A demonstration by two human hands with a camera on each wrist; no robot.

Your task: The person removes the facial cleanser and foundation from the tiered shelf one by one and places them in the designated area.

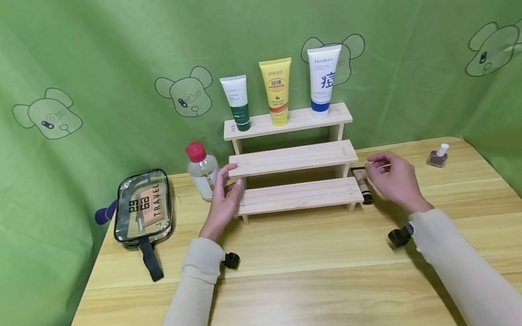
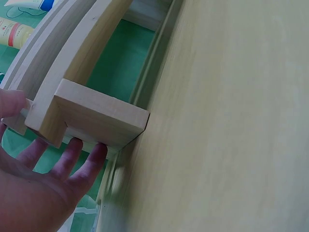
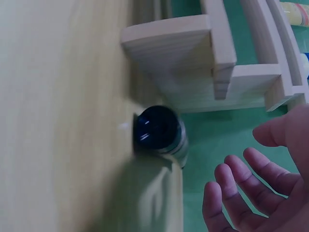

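Observation:
A three-tier wooden rack stands at the back of the table. My left hand is at its left end; in the left wrist view, fingertips rest against the side panel and the thumb is by a shelf edge. Off the right end, my right hand has loosely bent fingers and holds nothing. Between that hand and the rack is a dark-capped brown tube, partly hidden by the hand; its cap shows in the right wrist view. On the top tier stand a white-and-green tube, a yellow tube and a white-and-blue tube.
Left of the rack stands a clear bottle with a red cap, partly behind my left hand. A transparent travel pouch lies farther left beside a purple object. A nail polish bottle stands at right. A green curtain hangs behind.

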